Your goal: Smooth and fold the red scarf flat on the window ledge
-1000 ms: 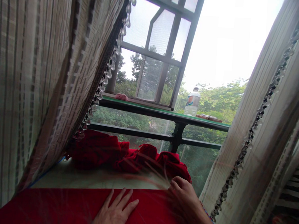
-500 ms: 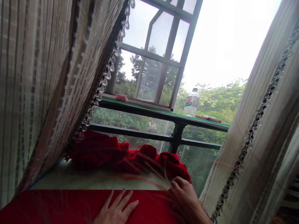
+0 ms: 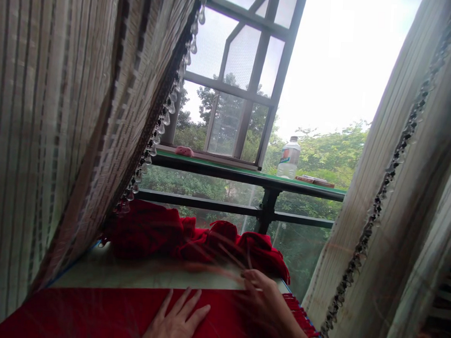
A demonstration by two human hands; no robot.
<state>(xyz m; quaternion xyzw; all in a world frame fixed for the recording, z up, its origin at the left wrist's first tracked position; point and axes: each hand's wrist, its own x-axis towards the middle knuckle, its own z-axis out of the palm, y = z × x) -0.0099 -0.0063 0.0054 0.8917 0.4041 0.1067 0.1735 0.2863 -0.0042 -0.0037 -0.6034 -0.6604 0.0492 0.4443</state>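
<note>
Along the left side, a curtain (image 3: 49, 129) is hung; beside it, a flat red cloth (image 3: 89, 310) is spread on the counter (image 3: 129, 277), with bunched cloth (image 3: 146, 235) heaped behind. The left hand (image 3: 175, 320) is laid open on the flat red cloth; the right hand (image 3: 264, 290) is curled near its far edge, and whether anything is gripped cannot be told.

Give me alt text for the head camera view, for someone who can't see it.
A left hand lies spread on flat red cloth; the right hand, fingers bent, is near the cloth's far edge. Behind lies bunched red fabric; beyond it, between curtains, a bottle stands above a dark railing.
</note>
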